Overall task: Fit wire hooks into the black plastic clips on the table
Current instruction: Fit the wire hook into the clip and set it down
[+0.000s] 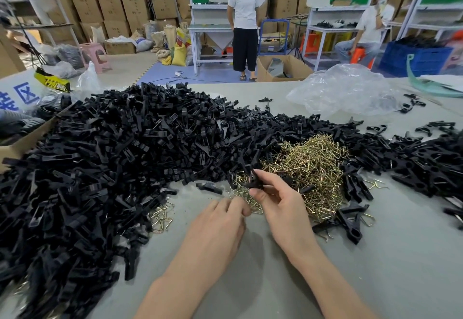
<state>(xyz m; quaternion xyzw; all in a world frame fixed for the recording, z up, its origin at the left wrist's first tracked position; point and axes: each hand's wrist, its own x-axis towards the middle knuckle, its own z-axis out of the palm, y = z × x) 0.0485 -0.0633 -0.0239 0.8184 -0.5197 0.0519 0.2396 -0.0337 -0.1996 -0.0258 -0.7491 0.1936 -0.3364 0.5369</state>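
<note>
Both forearms came in low over the bare table [375,268], meeting just short of the parts. Her right hand [283,208] had thumb and forefinger pinched round one black clip [254,180], lifted off the table and tipped up, I'd guess so its socket end faced the other hand. Her left hand [220,221] lay knuckles up with its fingers curled down onto a few loose hooks [251,204] right under the clip; from where I stood I couldn't tell whether the fingertips had one pinched or were only touching them. Just beyond the right fingers sat the brassy pile of hooks [313,165], close enough to feed from without stretching. Past the left fingers, and away to that side, rose the big heap of clips [112,155], again within easy reach. Beside the right wrist, on its outer side, lay some clips with wire showing [350,226], probably finished ones set apart so they wouldn't mix with the blanks. Far beyond both hands a crumpled plastic bag [345,90] lay out of the way. To my eye she was about to seat a hook, with most of the heap yet to do.
</note>
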